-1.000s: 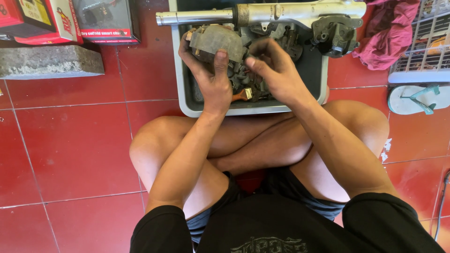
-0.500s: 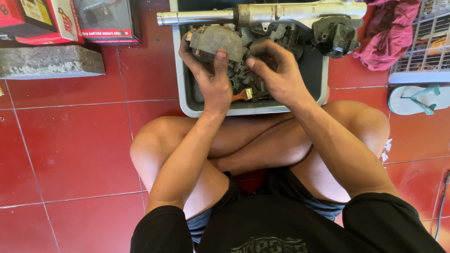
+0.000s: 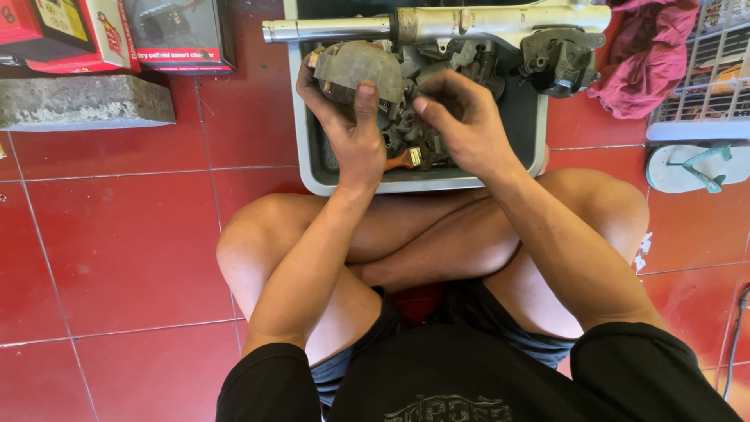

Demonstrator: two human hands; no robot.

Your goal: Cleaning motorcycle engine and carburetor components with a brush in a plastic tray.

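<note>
The grimy grey metal casting [image 3: 359, 70] is sitting in the person's left hand [image 3: 355, 129], fingers wrapped under it and the thumb pressing along its near face, so the part is staying tilted up above the grey tray [image 3: 312, 168] rather than lying among the pieces below. That grip seems meant to be turning its inner side toward the other hand. The right hand [image 3: 469, 125] is hovering just beside the casting, fingers curled and pinched narrowly together; I cannot tell whether anything small is caught between the fingertips.

Inside the tray, under both hands, a heap of dark oily parts [image 3: 406, 133] is lying, and a small wooden-handled brush [image 3: 406, 160] is poking out near the tray's front wall, close to the left wrist. Across the tray's far rim a long silver fork tube [image 3: 437, 23] is resting, with a dark bracket-like part [image 3: 558, 59] hanging at its right end; it is crowding the space behind the casting.

Right of the tray a crumpled pink-red rag [image 3: 644, 55] is lying on the red tiled floor [image 3: 117, 258], with a white wire rack [image 3: 703, 86] beyond it and a pale flip-flop [image 3: 691, 168] below that. Left of the tray, red cartons [image 3: 70, 35] are standing above a grey concrete block [image 3: 86, 101]. The person's crossed legs are sitting right against the tray's near edge.
</note>
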